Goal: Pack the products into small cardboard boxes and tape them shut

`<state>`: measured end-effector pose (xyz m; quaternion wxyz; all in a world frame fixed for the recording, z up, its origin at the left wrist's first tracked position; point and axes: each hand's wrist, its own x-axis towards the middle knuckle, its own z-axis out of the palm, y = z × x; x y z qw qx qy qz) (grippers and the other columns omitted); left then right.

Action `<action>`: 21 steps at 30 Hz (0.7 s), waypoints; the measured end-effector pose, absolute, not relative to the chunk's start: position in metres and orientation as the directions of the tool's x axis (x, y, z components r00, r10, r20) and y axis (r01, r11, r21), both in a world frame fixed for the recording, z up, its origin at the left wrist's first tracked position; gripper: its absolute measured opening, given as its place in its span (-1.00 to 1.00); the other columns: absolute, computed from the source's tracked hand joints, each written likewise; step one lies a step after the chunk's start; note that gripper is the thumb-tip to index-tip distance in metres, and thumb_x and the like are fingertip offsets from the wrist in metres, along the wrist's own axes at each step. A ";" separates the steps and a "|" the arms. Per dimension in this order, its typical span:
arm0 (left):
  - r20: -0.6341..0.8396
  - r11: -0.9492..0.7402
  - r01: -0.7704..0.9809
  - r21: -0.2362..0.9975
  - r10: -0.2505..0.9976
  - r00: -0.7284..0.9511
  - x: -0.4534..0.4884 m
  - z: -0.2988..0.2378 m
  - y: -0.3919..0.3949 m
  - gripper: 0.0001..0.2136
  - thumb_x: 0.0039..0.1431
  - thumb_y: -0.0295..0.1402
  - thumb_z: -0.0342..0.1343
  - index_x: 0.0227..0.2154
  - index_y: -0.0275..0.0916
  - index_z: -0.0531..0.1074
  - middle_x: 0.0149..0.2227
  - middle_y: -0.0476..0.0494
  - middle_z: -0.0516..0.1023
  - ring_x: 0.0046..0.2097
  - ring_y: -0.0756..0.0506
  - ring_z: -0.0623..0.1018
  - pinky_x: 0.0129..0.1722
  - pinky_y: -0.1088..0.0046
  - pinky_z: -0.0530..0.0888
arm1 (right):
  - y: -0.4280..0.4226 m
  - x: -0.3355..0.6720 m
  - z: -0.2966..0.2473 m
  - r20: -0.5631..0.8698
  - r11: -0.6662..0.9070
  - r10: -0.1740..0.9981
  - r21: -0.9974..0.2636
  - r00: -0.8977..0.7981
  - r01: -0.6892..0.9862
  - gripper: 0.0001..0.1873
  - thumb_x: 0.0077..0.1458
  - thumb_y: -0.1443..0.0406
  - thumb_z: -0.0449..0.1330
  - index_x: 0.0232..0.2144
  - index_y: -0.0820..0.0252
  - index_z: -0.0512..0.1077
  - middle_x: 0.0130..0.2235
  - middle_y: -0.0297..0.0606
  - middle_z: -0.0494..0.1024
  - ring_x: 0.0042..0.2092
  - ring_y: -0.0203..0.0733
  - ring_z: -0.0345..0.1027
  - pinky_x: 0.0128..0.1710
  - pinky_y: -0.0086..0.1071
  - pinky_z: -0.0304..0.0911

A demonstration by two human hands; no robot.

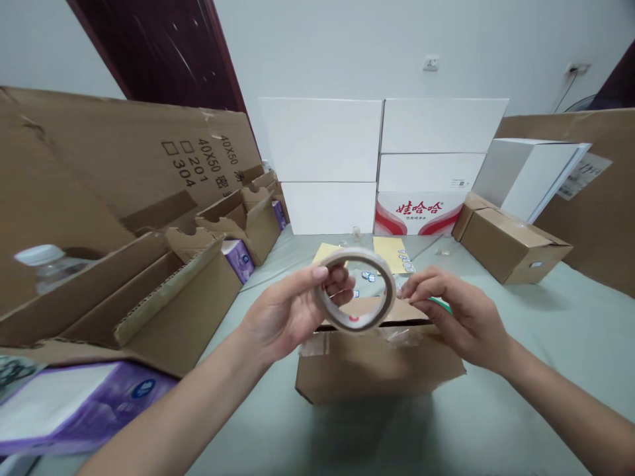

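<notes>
My left hand (292, 307) grips a roll of tape (389, 284) by its left side, the thumb in front and fingers curled through the ring. To the right of the roll, my right hand (459, 317) is closed in a pinch; what its fingertips hold is too small to make out. A green edge (440, 304) shows by its fingers, mostly hidden. Below both hands stands a brown cardboard box (377, 370), with pieces of clear tape (401, 334) along its upper edge. Behind the roll lie yellow paper sheets (389, 251) and small blue-and-white pieces (368, 276).
Open cardboard trays (198, 317) line the left side, with purple tissue packs (99, 403) and a white-capped bottle (47, 264). White boxes (327, 142) are stacked at the back. On the right are a closed brown box (510, 248) and a white box (526, 172).
</notes>
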<state>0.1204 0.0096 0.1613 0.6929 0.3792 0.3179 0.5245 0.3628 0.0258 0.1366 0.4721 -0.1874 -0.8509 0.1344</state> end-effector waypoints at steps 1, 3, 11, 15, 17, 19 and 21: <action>0.010 0.105 -0.502 0.858 0.975 0.221 0.123 0.160 0.009 -0.72 -0.20 -0.28 0.43 -0.44 -0.28 0.49 -0.44 -0.05 0.45 -0.31 -0.05 0.50 -0.26 0.41 0.52 | 0.027 0.362 0.134 0.758 0.904 0.426 -0.382 -0.494 0.194 -0.82 0.25 0.50 0.04 -0.26 0.15 0.34 -0.26 -0.18 0.51 -0.20 -0.22 0.43 -0.25 -0.35 0.39; 0.110 -0.021 -0.453 0.892 0.979 0.170 0.128 0.154 0.008 -0.67 -0.13 -0.15 0.42 -0.44 -0.27 0.47 -0.48 0.00 0.42 -0.36 -0.03 0.47 -0.23 0.39 0.53 | 0.028 0.360 0.128 0.738 0.916 0.399 -0.349 -0.544 0.198 -0.81 0.24 0.51 0.02 -0.25 0.15 0.33 -0.24 -0.18 0.49 -0.21 -0.25 0.42 -0.27 -0.39 0.37; 0.407 -0.390 0.425 0.817 0.912 0.053 0.113 0.133 0.020 -0.68 0.21 -0.09 0.14 -0.21 -0.27 0.51 -0.39 -0.07 0.56 -0.37 -0.05 0.48 -0.38 0.50 0.35 | 0.034 0.359 0.108 0.565 0.928 0.372 -0.212 -0.737 0.306 -0.78 0.26 0.51 -0.04 -0.29 0.18 0.34 -0.24 -0.19 0.47 -0.35 -0.32 0.33 -0.40 -0.47 0.26; 0.389 -0.453 0.589 0.669 0.889 0.241 0.112 0.143 0.026 -0.74 0.25 -0.15 0.10 -0.21 -0.23 0.53 -0.33 -0.08 0.61 -0.38 -0.05 0.48 -0.34 0.49 0.33 | 0.032 0.357 0.106 0.569 0.929 0.324 -0.041 -0.756 0.367 -0.76 0.25 0.49 -0.01 -0.36 0.19 0.39 -0.31 -0.22 0.49 -0.37 -0.29 0.27 -0.42 -0.45 0.19; 0.407 -0.523 0.601 0.604 0.851 0.332 0.116 0.148 0.029 -0.78 0.25 -0.19 0.11 -0.24 -0.21 0.54 -0.36 -0.06 0.60 -0.40 -0.04 0.47 -0.34 0.50 0.32 | 0.030 0.355 0.108 0.551 0.928 0.314 -0.006 -0.773 0.373 -0.75 0.24 0.50 -0.01 -0.36 0.20 0.41 -0.30 -0.20 0.50 -0.36 -0.27 0.27 -0.40 -0.42 0.18; 0.407 -0.560 0.617 0.553 0.828 0.386 0.119 0.150 0.031 -0.80 0.25 -0.20 0.12 -0.26 -0.20 0.54 -0.38 -0.07 0.60 -0.39 -0.06 0.48 -0.35 0.49 0.30 | 0.029 0.353 0.110 0.520 0.930 0.321 -0.013 -0.792 0.368 -0.74 0.24 0.50 -0.01 -0.35 0.21 0.43 -0.28 -0.18 0.51 -0.33 -0.24 0.31 -0.37 -0.39 0.19; 0.390 -0.559 0.645 0.521 0.828 0.403 0.121 0.149 0.032 -0.79 0.24 -0.19 0.12 -0.26 -0.20 0.55 -0.36 -0.10 0.61 -0.37 -0.09 0.50 -0.35 0.47 0.29 | 0.027 0.353 0.112 0.472 0.927 0.343 -0.034 -0.812 0.373 -0.74 0.25 0.51 -0.01 -0.34 0.21 0.44 -0.26 -0.18 0.53 -0.30 -0.22 0.34 -0.34 -0.36 0.21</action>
